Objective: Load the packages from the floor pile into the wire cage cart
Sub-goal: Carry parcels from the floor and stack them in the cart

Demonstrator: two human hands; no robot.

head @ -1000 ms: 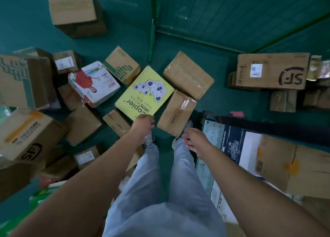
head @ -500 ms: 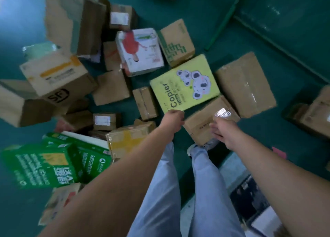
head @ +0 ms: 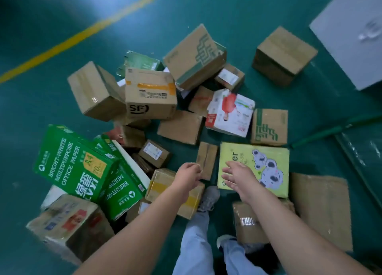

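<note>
A pile of packages lies on the green floor ahead of me. My right hand (head: 239,176) hovers with fingers spread over the near left part of the flat yellow copier-paper box (head: 266,167); contact is unclear. My left hand (head: 189,175) hangs with fingers loosely curled and holds nothing, above a yellow-taped carton (head: 163,183) and beside a narrow brown carton (head: 206,157). Further out lie an SF carton (head: 149,94), green office-paper boxes (head: 74,163) and a white and red box (head: 230,112). The cage cart shows only as a green frame bar (head: 330,132) at the right.
My feet stand between the cartons, one shoe (head: 208,199) next to the yellow-taped carton. A brown taped carton (head: 246,223) and a flat carton (head: 322,208) lie at my right. A lone carton (head: 284,55) and a grey slab (head: 351,32) sit far right. A yellow line (head: 82,33) crosses the floor.
My view has swung left from the cart onto the pile. My right hand has moved from the brown carton over the yellow box; my left hand has left the yellow box's edge.
</note>
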